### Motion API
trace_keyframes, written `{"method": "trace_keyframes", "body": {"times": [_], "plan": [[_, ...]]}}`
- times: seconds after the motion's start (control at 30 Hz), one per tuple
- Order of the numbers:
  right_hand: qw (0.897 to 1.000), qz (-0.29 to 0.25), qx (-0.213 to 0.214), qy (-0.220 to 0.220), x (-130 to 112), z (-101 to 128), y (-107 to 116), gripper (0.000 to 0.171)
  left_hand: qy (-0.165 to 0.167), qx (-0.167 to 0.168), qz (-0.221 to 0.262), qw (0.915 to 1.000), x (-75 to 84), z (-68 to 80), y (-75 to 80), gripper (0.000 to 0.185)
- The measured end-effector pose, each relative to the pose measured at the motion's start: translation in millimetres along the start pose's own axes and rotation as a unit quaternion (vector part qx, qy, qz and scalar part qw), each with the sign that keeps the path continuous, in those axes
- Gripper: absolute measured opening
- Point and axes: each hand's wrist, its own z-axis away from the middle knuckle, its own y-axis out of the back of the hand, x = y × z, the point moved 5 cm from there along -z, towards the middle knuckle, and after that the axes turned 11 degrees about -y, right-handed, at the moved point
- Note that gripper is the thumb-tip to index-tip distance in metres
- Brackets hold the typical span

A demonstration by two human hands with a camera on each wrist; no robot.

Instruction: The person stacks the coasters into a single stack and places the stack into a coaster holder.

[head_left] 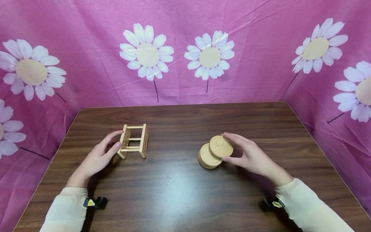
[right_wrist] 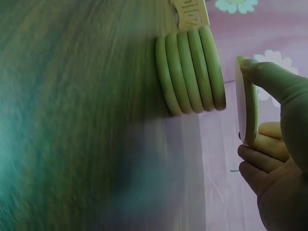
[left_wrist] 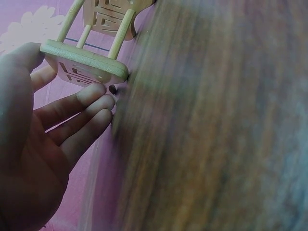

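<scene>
A small wooden rack [head_left: 135, 140] with two carved end panels and thin rails lies on the dark wooden table [head_left: 179, 190] at the left. My left hand [head_left: 117, 139] touches its near end panel [left_wrist: 84, 65] with straight fingers [left_wrist: 91, 96] and the thumb. To the right stands a stack of several round wooden coasters [head_left: 206, 158]. My right hand [head_left: 225, 146] pinches one more coaster [head_left: 220, 145] by its rim, held just above the stack and overlapping its right side. In the right wrist view the held coaster [right_wrist: 245, 101] is clearly apart from the stack [right_wrist: 190, 72].
Pink cloth with white daisies [head_left: 210, 58] walls the table at the back and on both sides. Bare tabletop lies between the rack and the stack and along the near edge. A black clip sits at each wrist [head_left: 95, 202].
</scene>
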Motion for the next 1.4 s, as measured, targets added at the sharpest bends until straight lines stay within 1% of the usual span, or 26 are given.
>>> {"method": "trace_keyframes", "body": {"times": [0.23,0.4,0.73,1.03,1.23,1.4], "plan": [[1.000,-0.001,0.001,0.021,-8,2,-6,0.082,-0.001,0.001,-0.002,1.0000,0.2,-0.1,0.2,0.049],[1.000,-0.002,-0.002,0.030,-13,2,-10,0.083,-0.003,0.002,0.003,1.0000,1.2,-0.3,0.1,0.049],[0.999,0.009,-0.011,0.043,-20,3,-19,0.080,0.002,0.000,-0.001,1.0000,0.8,0.0,0.0,0.049],[0.999,0.015,-0.022,0.031,-22,4,-24,0.080,0.007,-0.003,-0.007,0.9999,0.3,-0.2,0.6,0.049],[0.999,0.027,-0.021,0.032,-21,4,-26,0.082,0.004,-0.002,-0.007,1.0000,-0.2,-0.2,0.3,0.049],[0.999,0.020,-0.020,0.030,-20,6,-26,0.085,0.001,-0.001,-0.010,1.0000,0.2,-0.2,0.4,0.049]]}}
